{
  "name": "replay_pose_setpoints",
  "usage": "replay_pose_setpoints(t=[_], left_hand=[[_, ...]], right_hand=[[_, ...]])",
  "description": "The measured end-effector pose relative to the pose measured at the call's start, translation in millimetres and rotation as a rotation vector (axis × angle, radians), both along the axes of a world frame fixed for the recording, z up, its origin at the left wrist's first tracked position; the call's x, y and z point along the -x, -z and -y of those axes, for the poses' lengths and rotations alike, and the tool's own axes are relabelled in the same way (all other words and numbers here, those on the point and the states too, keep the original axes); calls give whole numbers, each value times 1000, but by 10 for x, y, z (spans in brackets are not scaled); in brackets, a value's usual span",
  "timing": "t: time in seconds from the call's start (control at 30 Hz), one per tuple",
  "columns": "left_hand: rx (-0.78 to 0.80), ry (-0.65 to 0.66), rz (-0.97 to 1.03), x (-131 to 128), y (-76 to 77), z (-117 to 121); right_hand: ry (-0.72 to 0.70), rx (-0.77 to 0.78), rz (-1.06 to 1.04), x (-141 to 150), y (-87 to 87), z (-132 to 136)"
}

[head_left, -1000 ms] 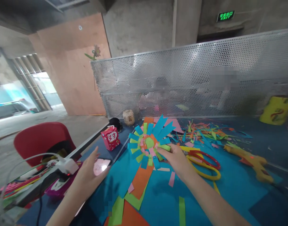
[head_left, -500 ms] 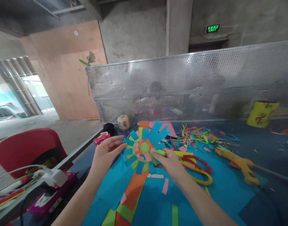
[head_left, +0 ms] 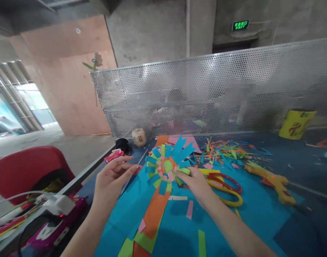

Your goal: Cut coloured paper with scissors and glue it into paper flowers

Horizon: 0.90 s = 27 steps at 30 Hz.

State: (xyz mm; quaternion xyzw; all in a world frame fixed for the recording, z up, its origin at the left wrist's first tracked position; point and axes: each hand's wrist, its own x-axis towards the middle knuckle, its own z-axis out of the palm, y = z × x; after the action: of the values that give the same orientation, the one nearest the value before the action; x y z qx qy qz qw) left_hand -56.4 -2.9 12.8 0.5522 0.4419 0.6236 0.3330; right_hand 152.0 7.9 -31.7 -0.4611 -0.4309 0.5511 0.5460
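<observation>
A paper flower (head_left: 167,165) made of blue, green and pink strips is lifted a little above the blue table (head_left: 259,221). My right hand (head_left: 195,182) grips its lower right edge between thumb and fingers. My left hand (head_left: 112,176) hovers just left of the flower, fingers stretched toward it and holding nothing. An orange paper strip (head_left: 155,210) lies under the flower on blue paper.
Red and yellow scissors (head_left: 225,185) lie right of my right hand, a yellow glue gun (head_left: 272,181) further right. Paper scraps (head_left: 224,150) litter the far table before a perforated metal screen (head_left: 206,92). A red chair (head_left: 26,167), a charger (head_left: 57,204) and cables sit left.
My left hand rose from the phone at the left to beside the flower, touched its edge, then drew slightly back. The right hand kept its grip.
</observation>
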Motion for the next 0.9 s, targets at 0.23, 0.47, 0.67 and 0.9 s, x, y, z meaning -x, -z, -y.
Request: replay_pose_setpoints(t=[0.23,0.47,0.67,0.9], left_hand=[[-467,-135,263,-56,-193,193],[-60,-34,-108,-159,24,151],[220,182,-36,-269,164,102],[285,218,-33,-325,218,81]], right_hand=[[61,-36,83,-21,28,-38],[10,-78,63,-19,14,-16],[75,-197,364,-30,-46,34],[82,-277,559,14,-62,85]])
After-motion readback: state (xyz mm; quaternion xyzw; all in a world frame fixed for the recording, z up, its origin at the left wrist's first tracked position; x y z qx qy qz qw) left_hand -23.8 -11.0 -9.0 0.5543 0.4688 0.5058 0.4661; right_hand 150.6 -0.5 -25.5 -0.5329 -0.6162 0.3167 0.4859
